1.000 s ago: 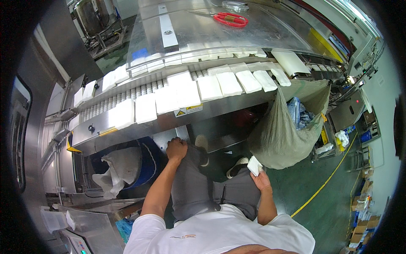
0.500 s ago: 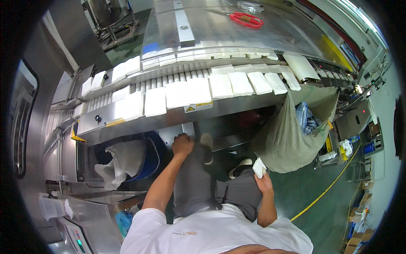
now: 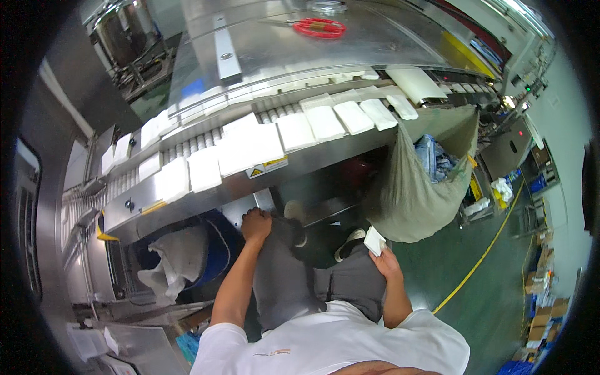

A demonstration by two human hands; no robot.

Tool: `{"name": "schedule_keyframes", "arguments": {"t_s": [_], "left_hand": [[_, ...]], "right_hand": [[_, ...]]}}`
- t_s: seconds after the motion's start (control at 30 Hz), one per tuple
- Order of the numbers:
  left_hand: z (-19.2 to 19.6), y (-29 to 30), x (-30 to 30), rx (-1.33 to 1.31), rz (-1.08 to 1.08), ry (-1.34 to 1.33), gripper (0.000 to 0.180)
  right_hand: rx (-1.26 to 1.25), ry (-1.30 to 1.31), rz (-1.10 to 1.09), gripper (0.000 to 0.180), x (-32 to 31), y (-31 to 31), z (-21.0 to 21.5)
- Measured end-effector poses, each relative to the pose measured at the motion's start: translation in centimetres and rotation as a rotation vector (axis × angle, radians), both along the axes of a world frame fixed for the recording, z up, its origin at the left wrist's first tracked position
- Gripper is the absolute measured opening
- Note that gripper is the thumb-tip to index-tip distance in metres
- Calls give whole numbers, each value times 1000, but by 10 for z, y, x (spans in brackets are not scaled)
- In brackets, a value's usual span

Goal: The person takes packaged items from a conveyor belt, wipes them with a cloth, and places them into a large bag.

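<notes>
My right hand (image 3: 387, 261) holds a small folded white pad (image 3: 375, 241) above my right thigh, pinched between thumb and fingers. By my left knee, near the edge of a metal plate below the conveyor, rests my left hand (image 3: 256, 225). Its fingers are loosely curled and nothing shows in them. In front of me a roller conveyor (image 3: 265, 116) carries rows of flat white folded pads (image 3: 295, 131), some overlapping. Just beyond the pad in my right hand hangs a grey-green cloth bag (image 3: 409, 206) with crumpled bluish plastic (image 3: 431, 159) inside.
A blue bin (image 3: 219, 244) with a whitish liner stands under the conveyor at left. A metal tabletop (image 3: 275, 50) behind the conveyor bears a red coil (image 3: 319, 28). Steel machine panels border the left. Yellow tape (image 3: 481, 281) runs along the green floor; cardboard boxes (image 3: 540, 312) stand far right.
The view has swung a little, so the conveyor, bag and bin sit further left in the picture. Both hands keep their poses, the right still holding the white pad.
</notes>
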State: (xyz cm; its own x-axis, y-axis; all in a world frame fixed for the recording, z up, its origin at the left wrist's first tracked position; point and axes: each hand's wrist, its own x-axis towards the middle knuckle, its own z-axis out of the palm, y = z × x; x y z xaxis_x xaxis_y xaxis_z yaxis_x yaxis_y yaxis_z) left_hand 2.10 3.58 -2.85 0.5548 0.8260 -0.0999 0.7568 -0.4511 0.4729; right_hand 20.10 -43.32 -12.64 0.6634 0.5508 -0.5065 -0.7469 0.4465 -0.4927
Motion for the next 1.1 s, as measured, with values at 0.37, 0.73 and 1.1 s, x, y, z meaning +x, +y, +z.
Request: {"name": "schedule_keyframes", "arguments": {"t_s": [0.37, 0.73, 1.1], "left_hand": [[-15, 4, -4, -2, 12, 19, 31], [-4, -5, 1, 27, -25, -12, 33], [3, -2, -1, -98, -28, 130, 42]], "right_hand": [[12, -7, 56, 41, 1, 12, 17], [118, 5, 16, 41, -1, -1, 3], [126, -50, 65, 45, 5, 6, -4]]}}
